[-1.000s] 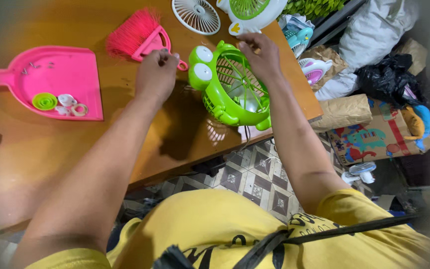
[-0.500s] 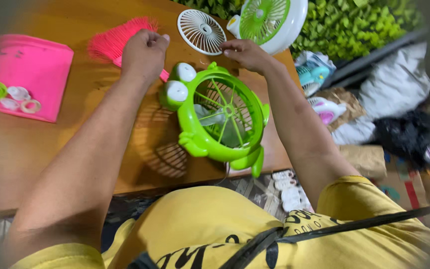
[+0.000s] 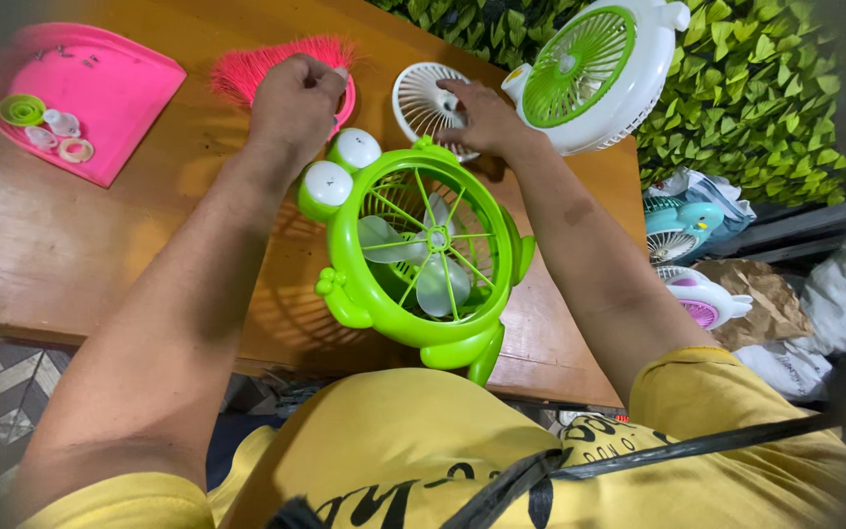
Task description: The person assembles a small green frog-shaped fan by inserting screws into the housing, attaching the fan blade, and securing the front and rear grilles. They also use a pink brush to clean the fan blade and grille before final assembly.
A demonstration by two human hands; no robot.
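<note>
Pink dustpan (image 3: pixel 100 93) sits at the far left of the wooden table (image 3: pixel 80 245), with some small plastic rings (image 3: pixel 51 127) lying in it. Off the table's right edge there's a leafy green wall (image 3: pixel 766 98). Below that, a blue fan (image 3: pixel 682 227), a pink-and-white fan (image 3: pixel 702 299) and crumpled brown paper (image 3: pixel 761 294).

Bare table (image 3: pixel 100 255) free at 9 o'clock of green frog fan (image 3: pixel 418 260). At 12: white grille (image 3: pixel 428 98), pink brush (image 3: pixel 276 64) block. At 1: white-green fan (image 3: pixel 594 73). Pink dustpan (image 3: pixel 100 103) at 10, perhaps holding small parts.
</note>
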